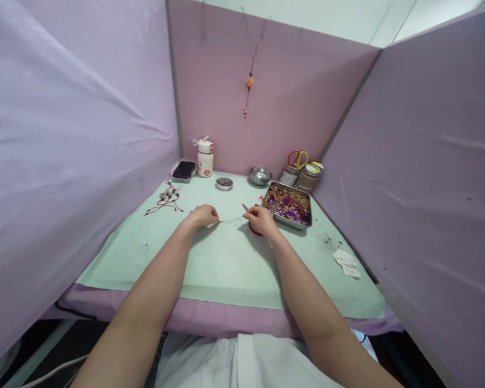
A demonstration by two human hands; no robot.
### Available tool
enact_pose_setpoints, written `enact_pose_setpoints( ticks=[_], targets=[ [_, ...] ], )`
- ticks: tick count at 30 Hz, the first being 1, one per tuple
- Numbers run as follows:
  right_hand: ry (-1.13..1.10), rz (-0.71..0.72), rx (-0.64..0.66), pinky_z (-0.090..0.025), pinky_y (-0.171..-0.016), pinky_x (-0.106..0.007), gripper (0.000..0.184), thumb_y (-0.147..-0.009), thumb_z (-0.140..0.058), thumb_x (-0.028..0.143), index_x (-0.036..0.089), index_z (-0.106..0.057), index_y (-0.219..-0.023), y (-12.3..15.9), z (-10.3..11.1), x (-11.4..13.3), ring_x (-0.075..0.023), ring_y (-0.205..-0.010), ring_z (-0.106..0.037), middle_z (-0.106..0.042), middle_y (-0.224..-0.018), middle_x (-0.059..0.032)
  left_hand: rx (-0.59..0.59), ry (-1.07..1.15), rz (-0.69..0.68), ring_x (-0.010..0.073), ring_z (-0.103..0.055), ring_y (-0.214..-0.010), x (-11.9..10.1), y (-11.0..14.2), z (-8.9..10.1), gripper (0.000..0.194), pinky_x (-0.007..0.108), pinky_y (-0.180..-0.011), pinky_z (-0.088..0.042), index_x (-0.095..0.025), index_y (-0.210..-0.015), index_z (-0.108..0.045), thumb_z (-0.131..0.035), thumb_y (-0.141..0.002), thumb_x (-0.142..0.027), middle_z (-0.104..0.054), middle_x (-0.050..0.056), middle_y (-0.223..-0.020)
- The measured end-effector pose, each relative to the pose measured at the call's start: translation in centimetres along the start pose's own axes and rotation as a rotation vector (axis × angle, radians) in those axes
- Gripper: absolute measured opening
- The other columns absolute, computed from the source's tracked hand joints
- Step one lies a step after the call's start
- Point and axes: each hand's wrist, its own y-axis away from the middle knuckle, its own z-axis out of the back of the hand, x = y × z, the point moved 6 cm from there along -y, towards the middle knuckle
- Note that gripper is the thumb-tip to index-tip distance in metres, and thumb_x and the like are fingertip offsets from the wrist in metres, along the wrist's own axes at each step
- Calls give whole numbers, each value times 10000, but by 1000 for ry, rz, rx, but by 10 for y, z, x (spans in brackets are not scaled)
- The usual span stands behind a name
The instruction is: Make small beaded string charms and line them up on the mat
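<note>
A thin pale thread [231, 220] runs between my two hands, just above the green table cover. My left hand [205, 215] is closed, pinching one end of it at the fingertips. My right hand [262, 221] pinches the other end between thumb and finger. Red-handled scissors [256, 230] show under and beside the right hand, with the blade tip poking out past the fingers. Whether that hand touches the scissors, I cannot tell. Right of it stands a metal tray [294, 224] filled with colourful beads and cords.
Red beaded cords [167, 198] lie at left, near a phone [185, 170] and a white bottle [205, 163]. Behind are a small round dish [224, 184], a steel bowl [260, 177] and jars [308, 179]. A crumpled tissue [346, 263] lies right. A beaded cord [249, 83] hangs on the back partition.
</note>
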Motion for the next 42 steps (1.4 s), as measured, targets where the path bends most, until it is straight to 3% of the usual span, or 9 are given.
enact_pose_setpoints(
  ticks=[4,8,10,13,20,30,36,42],
  targets=[
    [20,19,13,-349,-724,-286,237,-736,-632,423,196,-647,-668,2,-1,5,-152,-653,-537,-617,-618,18,-60,107,-145,240,-593,-941,-20,4,-2,274,323,-779,-450,-186,-941,-694,-643,-686,-272,-665,123,-1075],
    [14,41,20,-360,-706,-276,263,-753,-610,448,193,-653,-702,2,-2,8,-150,-653,-530,-622,-644,10,77,291,-260,152,-623,-721,-41,9,-32,347,277,-665,-483,-190,-1099,-624,-494,-837,-377,-684,75,-926],
    [2,49,22,-367,-698,-272,285,-753,-604,467,189,-654,-712,2,-3,9,-151,-656,-527,-621,-648,5,214,525,-286,133,-614,-673,-49,12,-49,340,275,-643,-484,-168,-1078,-601,-492,-842,-387,-673,79,-909],
    [-12,54,22,-375,-702,-273,306,-759,-593,483,186,-658,-717,2,-3,9,-154,-664,-524,-624,-656,-2,211,645,-259,114,-582,-627,-50,11,-57,296,264,-617,-464,-155,-997,-594,-491,-836,-382,-653,64,-833],
    [-9,49,52,-378,-713,-273,295,-797,-563,458,187,-654,-725,4,-5,12,-155,-674,-535,-628,-660,2,92,528,-268,124,-498,-591,-49,13,-49,225,258,-574,-381,-145,-780,-643,-599,-717,-356,-574,9,-635],
    [-2,40,57,-377,-742,-284,231,-832,-509,346,195,-659,-742,5,-5,12,-171,-724,-568,-661,-708,-8,4,458,-283,131,-517,-625,-46,12,-46,237,257,-585,-370,-130,-737,-669,-609,-680,-352,-627,23,-675],
    [-17,75,-18,-385,-796,-301,279,-890,-437,353,202,-672,-900,1,1,10,-192,-866,-577,-688,-901,-43,-55,421,-267,144,-525,-644,-43,9,-41,245,265,-599,-379,-130,-743,-677,-592,-682,-351,-633,29,-677],
    [24,165,-4,-364,-846,-328,191,-818,-589,320,229,-685,-956,5,0,18,-194,-886,-570,-677,-994,-39,-53,407,-269,156,-552,-676,-45,11,-39,233,265,-617,-400,-134,-735,-681,-576,-681,-335,-655,36,-701]
  ],
)
